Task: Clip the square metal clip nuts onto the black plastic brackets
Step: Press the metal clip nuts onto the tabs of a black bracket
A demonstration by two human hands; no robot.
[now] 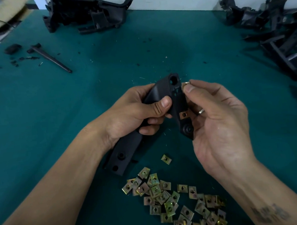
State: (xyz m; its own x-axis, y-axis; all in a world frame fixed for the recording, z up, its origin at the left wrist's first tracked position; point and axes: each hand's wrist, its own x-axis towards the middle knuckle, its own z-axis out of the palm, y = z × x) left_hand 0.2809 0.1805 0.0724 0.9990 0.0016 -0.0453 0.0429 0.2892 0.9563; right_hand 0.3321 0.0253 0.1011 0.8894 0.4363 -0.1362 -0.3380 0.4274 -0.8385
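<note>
loose clip nuts [176,199] heaped on green counter [54,105]. left hand [133,113] grip wraps black bracket [160,92], one nut [183,115] already seated. right hand [215,117] pinches clip nut [184,85] at bracket's upper edge; next, likely push it home over the slot.

Green-covered table [37,107] with loose clip nuts [176,200], black plastic brackets [86,12], a dark spike tool [51,58].

Light is dim and cool, falling from above; a soft round shadow darkens the green table [156,46] in the middle. The centre is fairly sharp. Toward the edges the picture bends and blurs, and the black plastic parts [275,24] at right lose detail.
</note>
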